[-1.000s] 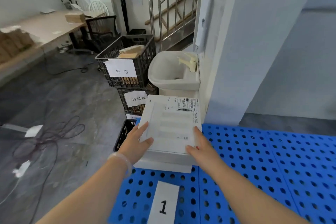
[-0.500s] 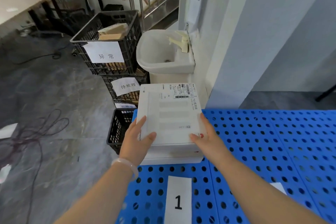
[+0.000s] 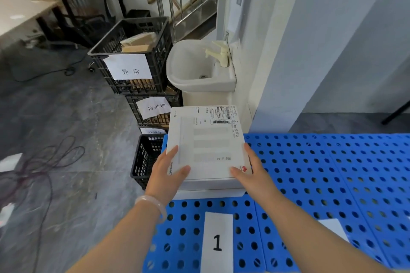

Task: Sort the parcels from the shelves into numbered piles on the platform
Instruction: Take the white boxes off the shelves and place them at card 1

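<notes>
A flat white parcel with a shipping label at its far edge lies on top of a second white box. Both sit at the left end of the blue perforated platform, just behind a paper sign marked "1". My left hand holds the top parcel's near left corner, thumb on top. At the near right corner my right hand holds it the same way. The fingers under the parcel's edges are hidden.
Stacked black crates with paper signs stand left of the platform, beside a white sink. A white pillar rises behind the platform. Loose cables lie on the grey floor. Another paper sign lies to the right on the platform.
My view has tilted down and drawn closer to the platform. Both hands keep the same hold on the top parcel, which has settled squarely over the lower box.
</notes>
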`<state>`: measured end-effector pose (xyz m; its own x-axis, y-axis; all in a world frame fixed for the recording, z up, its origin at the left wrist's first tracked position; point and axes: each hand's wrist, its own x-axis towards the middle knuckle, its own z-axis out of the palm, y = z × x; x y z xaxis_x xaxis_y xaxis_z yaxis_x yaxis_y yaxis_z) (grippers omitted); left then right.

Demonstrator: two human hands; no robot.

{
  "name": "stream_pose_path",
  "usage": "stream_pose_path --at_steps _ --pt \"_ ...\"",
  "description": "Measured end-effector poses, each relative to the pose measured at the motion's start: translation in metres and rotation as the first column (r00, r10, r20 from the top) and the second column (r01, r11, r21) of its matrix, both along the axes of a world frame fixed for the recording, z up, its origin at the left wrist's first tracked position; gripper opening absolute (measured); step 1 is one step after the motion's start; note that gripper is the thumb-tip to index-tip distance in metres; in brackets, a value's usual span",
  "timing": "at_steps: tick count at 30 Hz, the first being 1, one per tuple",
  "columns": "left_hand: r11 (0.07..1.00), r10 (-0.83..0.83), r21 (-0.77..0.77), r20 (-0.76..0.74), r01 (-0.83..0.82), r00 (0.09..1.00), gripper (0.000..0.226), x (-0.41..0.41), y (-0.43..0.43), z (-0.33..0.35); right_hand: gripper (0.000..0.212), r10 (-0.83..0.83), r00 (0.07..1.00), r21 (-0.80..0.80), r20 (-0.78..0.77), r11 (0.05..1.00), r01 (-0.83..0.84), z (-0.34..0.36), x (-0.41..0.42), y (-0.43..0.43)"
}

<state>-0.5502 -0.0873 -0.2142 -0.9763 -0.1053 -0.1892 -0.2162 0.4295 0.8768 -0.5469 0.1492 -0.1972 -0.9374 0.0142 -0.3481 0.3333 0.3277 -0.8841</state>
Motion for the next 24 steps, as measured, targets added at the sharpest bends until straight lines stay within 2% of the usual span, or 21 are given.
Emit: stream_pose_path --at_steps 2,4,6,8,10,13,16,21,24 --pt "1.000 0.001 -0.026 0.011 -0.001 1.000 0.062 -0.001 0.000 0.001 0.077 0.010 1.000 0.019 -0.002 1.000 -0.010 0.004 0.002 0.002" --pt "0.994 0.043 -0.105 0.021 -0.041 0.999 0.061 -0.003 0.001 0.005 0.079 0.020 0.997 0.118 -0.071 0.993 -0.012 0.009 0.005 0.009" --pt "0.943 0.053 -0.328 -0.034 -0.061 0.998 0.060 -0.004 0.007 0.013 0.078 0.066 0.985 0.301 -0.159 0.953 -0.015 0.018 0.011 0.021" --pt "0.846 -0.066 -0.532 -0.156 -0.028 0.986 0.063 -0.007 0.021 0.024 0.077 0.112 0.973 0.460 -0.204 0.888 -0.005 0.027 0.022 0.039" --pt "0.780 -0.269 -0.620 -0.212 0.083 0.940 0.068 -0.013 0.048 0.038 0.078 0.118 0.969 0.574 -0.217 0.819 0.029 0.035 0.038 0.059" --pt "0.631 -0.554 -0.722 -0.162 0.284 0.817 0.076 -0.016 0.105 0.059 0.082 0.074 0.977 0.703 -0.199 0.705 0.089 0.046 0.071 0.084" --pt "0.470 -0.740 -0.780 -0.093 0.412 0.667 0.080 -0.009 0.162 0.075 0.085 0.007 0.986 0.816 -0.166 0.562 0.133 0.060 0.109 0.107" --pt "0.265 -0.901 -0.822 -0.025 0.503 0.434 0.084 0.034 0.246 0.097 0.092 -0.133 0.982 0.869 -0.136 0.459 0.183 0.081 0.186 0.153" --pt "0.203 -0.949 -0.833 -0.039 0.515 0.312 0.085 0.076 0.290 0.109 0.098 -0.238 0.960 0.872 -0.148 0.427 0.240 0.095 0.236 0.180"
